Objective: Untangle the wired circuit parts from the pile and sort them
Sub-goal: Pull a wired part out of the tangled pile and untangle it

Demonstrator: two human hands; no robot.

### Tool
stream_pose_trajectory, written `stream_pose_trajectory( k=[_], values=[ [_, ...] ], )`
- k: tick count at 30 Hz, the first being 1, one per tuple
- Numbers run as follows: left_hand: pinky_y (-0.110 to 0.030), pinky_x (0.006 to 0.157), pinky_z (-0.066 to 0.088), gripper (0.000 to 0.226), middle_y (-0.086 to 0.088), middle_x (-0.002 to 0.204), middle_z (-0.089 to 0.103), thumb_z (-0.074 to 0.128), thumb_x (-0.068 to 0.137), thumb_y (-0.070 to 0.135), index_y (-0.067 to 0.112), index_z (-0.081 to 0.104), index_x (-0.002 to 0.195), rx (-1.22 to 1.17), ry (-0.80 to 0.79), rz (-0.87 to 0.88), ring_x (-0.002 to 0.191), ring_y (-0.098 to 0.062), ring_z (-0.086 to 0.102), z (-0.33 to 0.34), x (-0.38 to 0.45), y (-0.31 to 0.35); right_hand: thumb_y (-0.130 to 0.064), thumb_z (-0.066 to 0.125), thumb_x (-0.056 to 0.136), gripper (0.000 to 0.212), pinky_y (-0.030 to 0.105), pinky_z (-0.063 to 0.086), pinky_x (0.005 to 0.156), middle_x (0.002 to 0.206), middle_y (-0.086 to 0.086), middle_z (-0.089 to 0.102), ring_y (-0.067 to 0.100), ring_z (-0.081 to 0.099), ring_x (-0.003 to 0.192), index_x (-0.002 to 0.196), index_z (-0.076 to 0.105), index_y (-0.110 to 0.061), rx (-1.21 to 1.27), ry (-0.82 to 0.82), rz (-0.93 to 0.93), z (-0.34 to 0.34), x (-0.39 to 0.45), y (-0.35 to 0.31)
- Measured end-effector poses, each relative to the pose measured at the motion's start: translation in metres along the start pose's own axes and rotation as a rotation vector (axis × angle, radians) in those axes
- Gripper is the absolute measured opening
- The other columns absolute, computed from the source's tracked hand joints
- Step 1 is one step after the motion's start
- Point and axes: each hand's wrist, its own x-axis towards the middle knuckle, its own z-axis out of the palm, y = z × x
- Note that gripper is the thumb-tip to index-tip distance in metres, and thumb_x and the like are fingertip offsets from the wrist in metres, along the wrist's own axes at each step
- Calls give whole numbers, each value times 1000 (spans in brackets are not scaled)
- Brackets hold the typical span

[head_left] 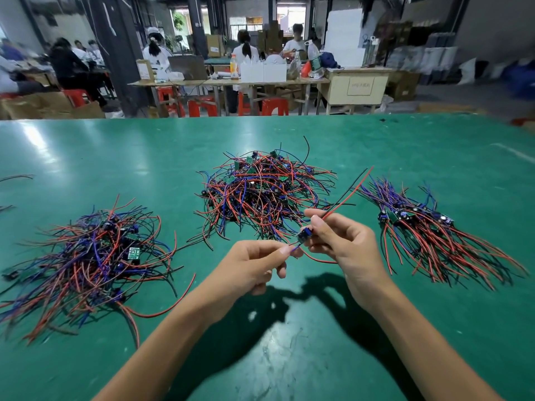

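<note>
While the left hand (254, 260) pinches the short blue lead at its fingertips, the small circuit part (303, 236) hangs between both grips. Right hand (338, 241) curled round the part's red and black wires (351, 189), which run up and away to its right. Tidy sorted bundle (428, 227) lies off the right hand's far side, nearer that hand; tangled pile (266, 195) just beyond both.

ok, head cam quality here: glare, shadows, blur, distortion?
Head view: overhead-light glare streaks on the table; hard shadows from both arms fall on it below the hands; background workers soft, right edge smeared; table's far edge bows from wide-angle distortion; centre pile sharp.
</note>
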Motion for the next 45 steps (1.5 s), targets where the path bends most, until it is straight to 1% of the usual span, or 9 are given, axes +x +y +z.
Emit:
stream_pose_trajectory(
  k=[11, 15, 18, 22, 26, 31, 33, 38, 45],
  values=[
    [-21, 48, 27, 33, 8, 59, 59, 46, 106, 32, 23, 75, 93, 437, 78, 153, 50, -11, 30, -1, 0, 1, -23, 72, 87, 14, 19, 55, 68, 98, -4, 75, 12, 64, 69, 93, 78, -13, 115, 10, 99, -2, 1, 2],
    [-20, 40, 37, 33, 2, 67, 65, 51, 106, 31, 15, 73, 86, 224, -52, 43, 43, -14, 44, -1, -3, 3, -20, 69, 92, 11, 19, 55, 67, 101, -2, 76, 10, 62, 66, 86, 78, -16, 88, -21, 91, -1, 1, 5],
    [-26, 56, 55, 44, -15, 82, 74, 52, 100, 44, 10, 76, 90, 41, -152, -72, 61, -28, 69, 2, -4, 8, -25, 70, 87, 20, 18, 54, 66, 85, 2, 71, 9, 61, 64, 100, 78, -13, 86, -77, 135, -2, 2, 3],
    [-34, 70, 63, 59, -25, 98, 75, 60, 88, 55, 2, 68, 112, -174, -33, -176, 84, -37, 76, 8, 0, 4, -27, 69, 89, 22, 17, 53, 66, 84, 5, 71, 11, 64, 71, 105, 79, -16, -18, -246, 190, -4, -1, 4],
    [-29, 74, 61, 42, -19, 107, 75, 65, 94, 41, 3, 74, 110, -239, 14, -94, 93, -33, 75, 20, -2, -7, -20, 69, 94, 13, 15, 52, 68, 91, 2, 78, 7, 67, 75, 101, 80, -17, -160, -304, 145, 2, -5, 7],
    [-26, 67, 60, 25, -17, 106, 76, 61, 99, 23, 4, 75, 110, -196, 38, -110, 76, -23, 75, 23, -2, -9, -21, 67, 95, 16, 17, 55, 66, 91, 4, 70, 23, 51, 72, 93, 82, -26, -244, -268, 120, 5, -5, 9],
    [-25, 59, 58, 23, -19, 102, 76, 61, 98, 17, -2, 73, 106, -188, 82, -129, 62, -19, 70, 22, -2, -7, -21, 62, 98, 19, 18, 57, 69, 89, -3, 73, 18, 62, 76, 96, 81, -21, -125, -282, 200, 6, -6, 10],
    [-22, 39, 46, 32, -14, 56, 62, 58, 97, 11, 8, 73, 69, -164, 197, -146, 39, -15, 51, 29, -4, -7, -15, 46, 106, 26, 16, 52, 61, 75, -2, 74, 12, 67, 65, 108, 71, -10, -141, -334, 209, 19, -13, 13],
    [-19, 33, 33, 34, -13, 48, 55, 62, 92, 10, -3, 65, 60, -50, 239, -67, 31, -15, 39, 31, -4, -9, -11, 41, 104, 33, 28, 47, 63, 79, -1, 72, 13, 62, 64, 89, 70, -18, -281, -31, 135, 38, -16, 36]
  ],
)
